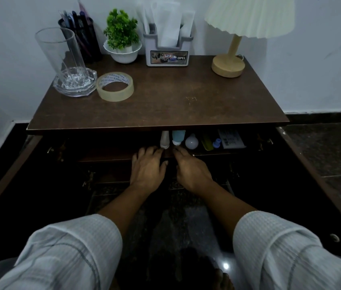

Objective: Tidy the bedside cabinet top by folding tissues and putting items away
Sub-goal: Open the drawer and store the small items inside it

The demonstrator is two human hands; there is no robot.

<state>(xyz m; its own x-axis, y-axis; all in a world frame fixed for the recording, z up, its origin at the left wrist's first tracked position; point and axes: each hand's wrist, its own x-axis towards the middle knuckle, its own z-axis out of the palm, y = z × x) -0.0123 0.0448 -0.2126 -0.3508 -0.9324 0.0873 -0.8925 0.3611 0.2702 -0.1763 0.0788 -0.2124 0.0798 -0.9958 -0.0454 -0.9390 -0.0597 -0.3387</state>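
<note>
The brown cabinet top (pixel 176 105) carries a grey tissue holder (pixel 166 57) with white tissues standing in it, and a roll of clear tape (pixel 115 86). Both cabinet doors stand open below. On the inner shelf lie a white tube (pixel 164 140), a blue tube (pixel 178 136), a white bulb (pixel 191 141) and a small box (pixel 231 139). My left hand (pixel 147 168) reaches to the shelf's front edge, fingertips just under the white tube's cap. My right hand (pixel 192 170) lies beside it, fingertips at the blue tube's cap. Neither hand visibly grips anything.
A tall glass (pixel 60 51) stands in a glass ashtray (pixel 74 84) at the back left, by a black pen holder (pixel 83 38) and a potted plant (pixel 122 38). A lamp (pixel 228 63) stands at the back right. The open doors (pixel 312 174) flank my arms.
</note>
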